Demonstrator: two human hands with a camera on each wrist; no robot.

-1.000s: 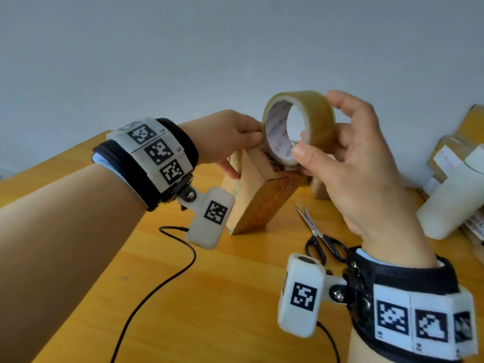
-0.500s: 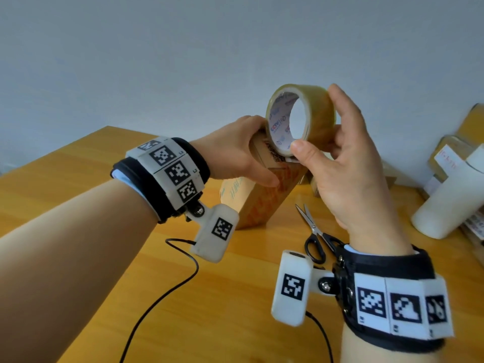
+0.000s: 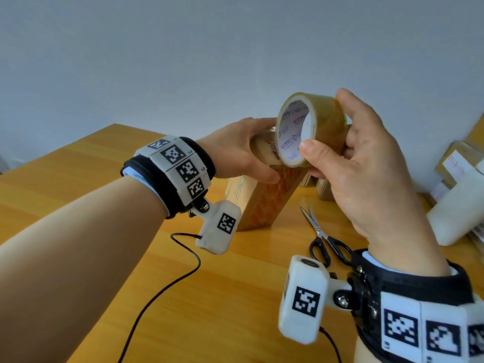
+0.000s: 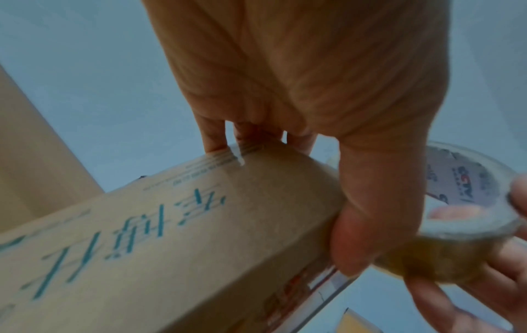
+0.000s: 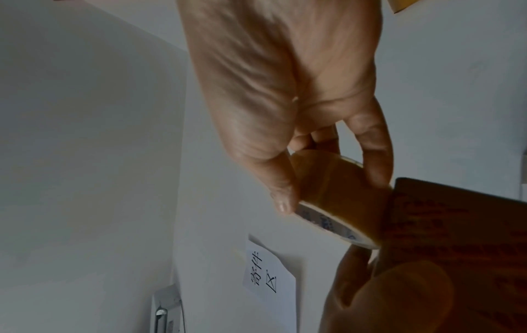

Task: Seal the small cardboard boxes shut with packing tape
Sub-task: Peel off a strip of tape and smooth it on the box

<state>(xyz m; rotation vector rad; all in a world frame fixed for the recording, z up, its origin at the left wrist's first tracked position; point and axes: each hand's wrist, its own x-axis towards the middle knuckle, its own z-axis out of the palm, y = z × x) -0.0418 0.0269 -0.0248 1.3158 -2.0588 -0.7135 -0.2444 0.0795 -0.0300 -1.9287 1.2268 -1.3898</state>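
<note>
- Item, cardboard box (image 3: pixel 264 197): stands tilted on one lower edge on the wooden table (image 3: pixel 78 179), top end raised; the left hand (image 3: pixel 235 150) grips that top end, thumb on the near face, fingers curled over the far edge (seen plainly in the left wrist view).
- Item, tape roll (image 3: pixel 309 127): held upright in the right hand (image 3: pixel 366 174), thumb on the near rim, fingers wrapped over the outer band; its lower rim meets the box's top end.
- Position: the roll lies at about 2 o'clock from the left hand, touching it or nearly so; the box hangs at 5 o'clock below that hand.
- Risk, judged: the propped box could skid or pivot on its edge if the roll is pulled hard, since one hand alone steadies it.
- Risk, judged: the strip may lay crooked or wrinkle (whether a free tape end is already stuck down cannot be told).
- Risk, judged: tape could catch the left fingers near the seam.
- Sundry: scissors (image 3: pixel 324 237) lie at 5 o'clock from the box, near.
</note>
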